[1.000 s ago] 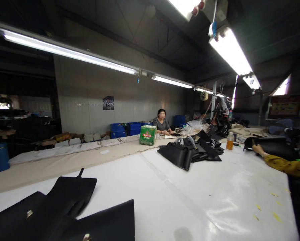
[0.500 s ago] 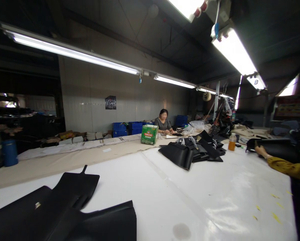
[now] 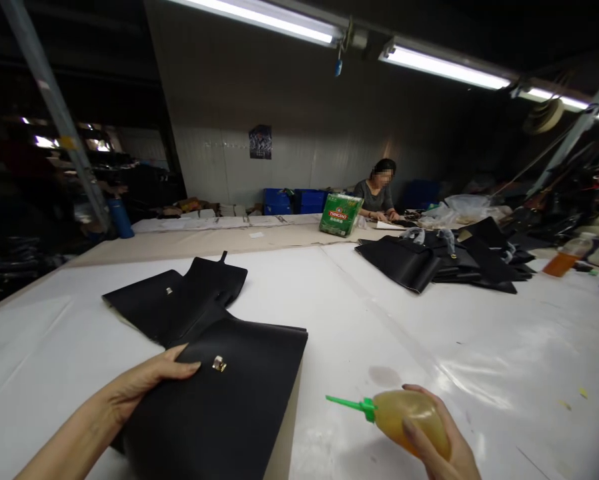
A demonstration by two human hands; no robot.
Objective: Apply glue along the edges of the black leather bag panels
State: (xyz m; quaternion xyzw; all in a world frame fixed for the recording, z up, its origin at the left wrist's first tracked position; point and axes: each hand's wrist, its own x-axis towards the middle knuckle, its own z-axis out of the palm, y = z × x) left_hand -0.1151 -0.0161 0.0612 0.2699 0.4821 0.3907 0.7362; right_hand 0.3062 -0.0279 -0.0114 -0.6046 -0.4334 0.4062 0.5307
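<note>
My left hand (image 3: 152,380) grips the left edge of a black leather bag panel (image 3: 239,407), thumb on top and the other fingers hidden beneath. A small gold metal clasp (image 3: 219,364) sits on the panel just beyond the thumb. My right hand (image 3: 442,433) is wrapped round a squeeze bottle (image 3: 409,420) of yellowish glue-like liquid. The bottle lies sideways in the hand, its thin green nozzle (image 3: 349,403) pointing left toward the panel without touching it. Behind the panel, another black leather piece (image 3: 179,300) with a small metal fitting lies on the white table.
A pile of black leather pieces (image 3: 444,260) lies at the right back of the white table (image 3: 349,320). Near it stands a bottle of amber liquid (image 3: 564,260). A green carton (image 3: 340,215) rests farther back. Beyond it, a co-worker (image 3: 378,190) sits handling dark material.
The view has turned left and down. Both my hands have come into view, the left on the panel and the right with the squeeze bottle. Another person's yellow sleeve has left the view.
</note>
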